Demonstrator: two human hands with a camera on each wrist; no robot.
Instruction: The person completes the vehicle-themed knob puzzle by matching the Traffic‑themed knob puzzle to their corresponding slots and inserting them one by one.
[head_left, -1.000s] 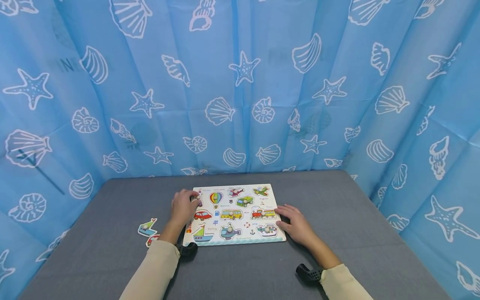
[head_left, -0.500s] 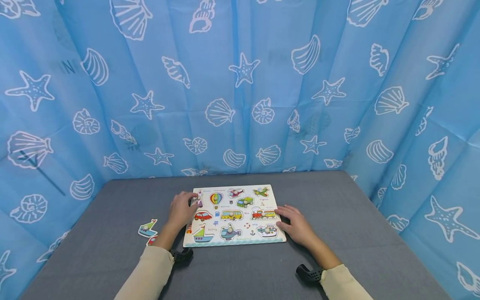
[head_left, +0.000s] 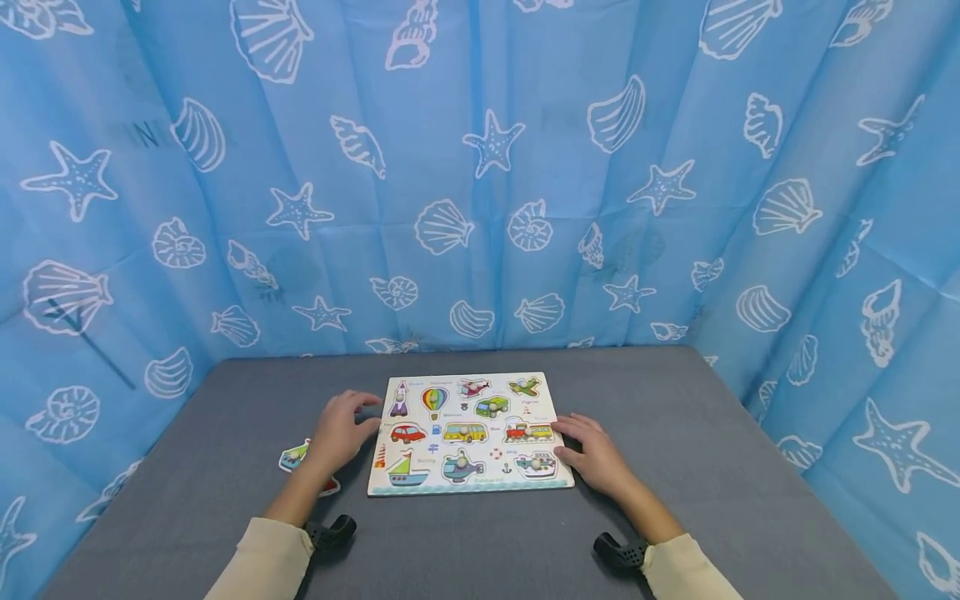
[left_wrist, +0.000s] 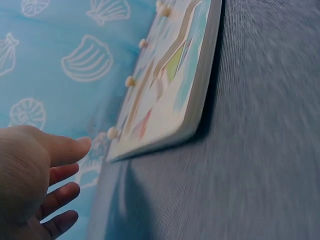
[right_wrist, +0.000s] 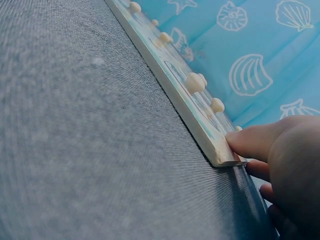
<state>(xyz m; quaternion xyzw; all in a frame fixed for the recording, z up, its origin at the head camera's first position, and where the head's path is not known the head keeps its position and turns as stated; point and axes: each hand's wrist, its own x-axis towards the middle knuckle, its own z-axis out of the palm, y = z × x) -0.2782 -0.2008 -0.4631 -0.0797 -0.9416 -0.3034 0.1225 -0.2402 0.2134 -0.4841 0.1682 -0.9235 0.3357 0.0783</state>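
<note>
A wooden peg puzzle board (head_left: 472, 477) with vehicle pictures lies flat on the table. The rocket piece (head_left: 400, 400) sits at its upper left, uncovered. My left hand (head_left: 341, 429) is just left of the board, apart from it; in the left wrist view its fingers are relaxed and hold nothing. My right hand (head_left: 596, 454) holds the board's right edge, the thumb (right_wrist: 245, 143) pressing near the front corner. Left of the board lie a loose sailboat piece (head_left: 292, 456) and a red piece (head_left: 330, 486), both partly hidden by my left arm.
The grey cloth-covered table (head_left: 465, 550) spreads around the board. A blue curtain (head_left: 420, 167) with shells and starfish hangs behind and at the sides. Several round wooden knobs (right_wrist: 195, 82) stand up from the board.
My left hand has let go of the rocket piece, which rests on the board, and moved left off it, its forearm now over the loose pieces. My right hand stays put.
</note>
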